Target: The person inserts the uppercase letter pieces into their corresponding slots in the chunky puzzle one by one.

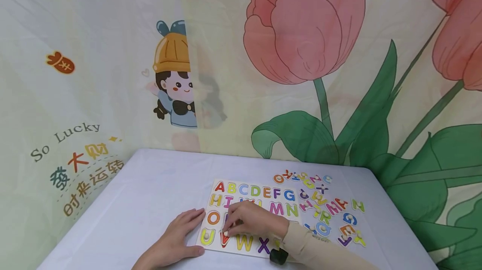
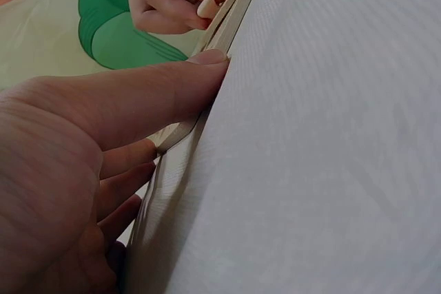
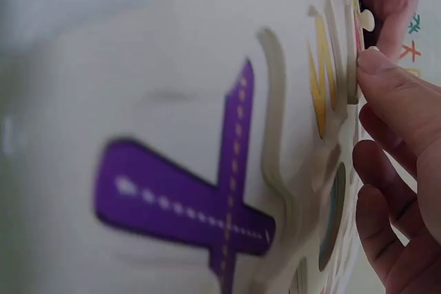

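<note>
1. White-covered table (image 1: 150, 194): set before printed fabric backdrops, a large pink tulip (image 1: 305, 27) on the right one.
2. Alphabet puzzle board (image 1: 211, 243): flat near the table's front edge, letters A to G along its top row, U, W and X in its bottom row.
3. Loose letter pieces (image 1: 324, 207): scattered just right of the board.
4. Left hand (image 1: 177, 240): palm down on the cloth, fingers straight and relaxed, thumb (image 2: 138, 94) laid against the board's left edge; grips nothing.
5. Right hand (image 1: 250, 219): reached across the board from the right, beige sleeve (image 1: 312, 249) over the forearm, fingers curled downward, fingertips pinching the peg (image 2: 207, 8) of the red letter piece (image 1: 224, 238), which sits in the bottom row between U and W.
</note>
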The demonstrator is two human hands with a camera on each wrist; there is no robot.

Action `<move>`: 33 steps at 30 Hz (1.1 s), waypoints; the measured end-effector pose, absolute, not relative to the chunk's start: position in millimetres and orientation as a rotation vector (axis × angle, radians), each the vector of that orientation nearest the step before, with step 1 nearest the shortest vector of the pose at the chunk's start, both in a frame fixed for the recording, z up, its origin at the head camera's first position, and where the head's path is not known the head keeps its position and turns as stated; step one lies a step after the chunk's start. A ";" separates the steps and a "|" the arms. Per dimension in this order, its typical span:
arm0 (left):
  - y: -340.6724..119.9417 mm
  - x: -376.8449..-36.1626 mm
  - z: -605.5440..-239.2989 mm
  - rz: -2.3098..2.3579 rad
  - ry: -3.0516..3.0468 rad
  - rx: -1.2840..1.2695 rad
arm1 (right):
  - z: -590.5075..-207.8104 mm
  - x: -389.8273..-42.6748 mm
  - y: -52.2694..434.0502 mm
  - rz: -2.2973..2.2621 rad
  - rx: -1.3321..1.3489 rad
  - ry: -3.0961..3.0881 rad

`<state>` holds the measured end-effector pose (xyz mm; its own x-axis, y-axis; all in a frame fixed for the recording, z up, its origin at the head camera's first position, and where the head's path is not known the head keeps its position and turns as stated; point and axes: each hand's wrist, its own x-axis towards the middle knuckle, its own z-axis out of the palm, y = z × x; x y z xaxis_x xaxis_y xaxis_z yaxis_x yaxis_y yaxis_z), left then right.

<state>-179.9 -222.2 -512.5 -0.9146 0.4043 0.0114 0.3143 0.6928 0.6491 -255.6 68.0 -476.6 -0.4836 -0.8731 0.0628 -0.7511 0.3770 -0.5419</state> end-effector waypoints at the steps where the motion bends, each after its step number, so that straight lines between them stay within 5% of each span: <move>1: -222.0 -180.0 -512.2 1.023 2.765 0.589 | -477.7 -255.3 67.1 -0.753 -1.454 2.400; 20: -221.0 -180.0 -509.2 1.037 2.745 0.574 | -478.9 -251.3 62.4 -0.610 -1.580 2.432; 33: -221.0 -178.5 -512.9 1.053 2.758 0.551 | -458.4 -303.5 152.8 -1.044 -0.799 2.895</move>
<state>-178.5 -221.0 -512.9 -0.9233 0.3840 0.0015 0.2872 0.6880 0.6665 -303.5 152.8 -458.4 -0.8732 -0.4448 0.1993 -0.4696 0.6585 -0.5881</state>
